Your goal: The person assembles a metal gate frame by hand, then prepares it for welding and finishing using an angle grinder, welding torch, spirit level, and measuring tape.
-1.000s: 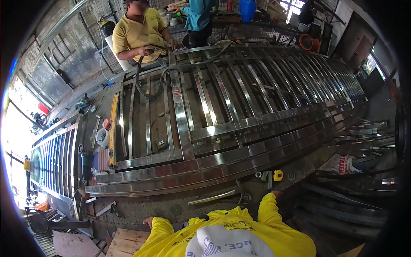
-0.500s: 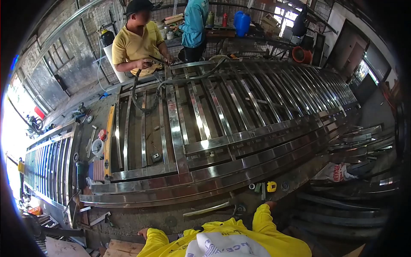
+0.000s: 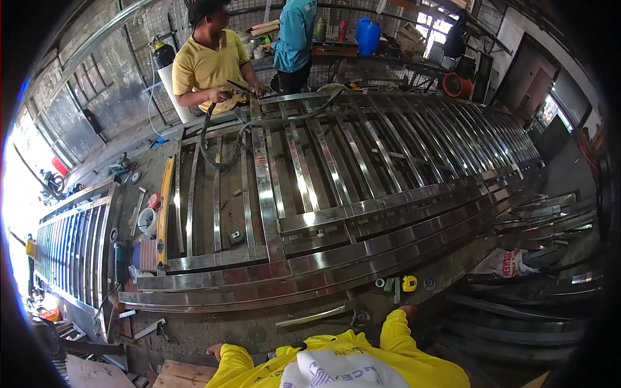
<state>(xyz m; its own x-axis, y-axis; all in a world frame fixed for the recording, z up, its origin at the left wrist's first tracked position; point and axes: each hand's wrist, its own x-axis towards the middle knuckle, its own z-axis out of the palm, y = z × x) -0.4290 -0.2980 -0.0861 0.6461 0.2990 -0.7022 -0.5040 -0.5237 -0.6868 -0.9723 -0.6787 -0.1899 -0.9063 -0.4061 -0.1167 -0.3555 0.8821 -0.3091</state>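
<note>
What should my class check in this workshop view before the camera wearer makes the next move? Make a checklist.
1. Left hand and right hand away from the metal frame: ok.
2. Yellow tape measure near the right hand: ok.
3. Black cable off the frame: not ok, it lies across.
4. Co-worker clear of the frame: not ok, hands at its far edge.
5. Frame joints secure: cannot tell.

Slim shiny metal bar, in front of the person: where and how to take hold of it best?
Probably best at the middle of the bar, from above and the near side, fingers across its narrow width. It is long, lies roughly crosswise, and its right end is close to a dark round object.
</note>
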